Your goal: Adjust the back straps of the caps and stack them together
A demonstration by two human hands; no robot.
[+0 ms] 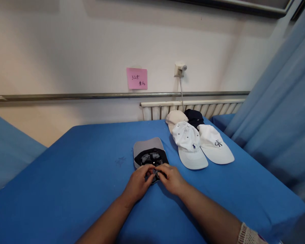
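A dark cap with a grey brim (149,152) lies upside down on the blue-covered table (78,176), brim pointing away from me. My left hand (138,181) and my right hand (171,178) meet at the cap's near edge. Both pinch its back strap with curled fingers. The strap itself is mostly hidden by my fingers.
Several caps lie in a cluster at the back right: a white one with a small logo (189,144), a white one with black letters (215,144), a beige one (176,118) and a dark one (194,117). A radiator (193,108), pink note (137,78) and blue curtain (282,108) stand beyond.
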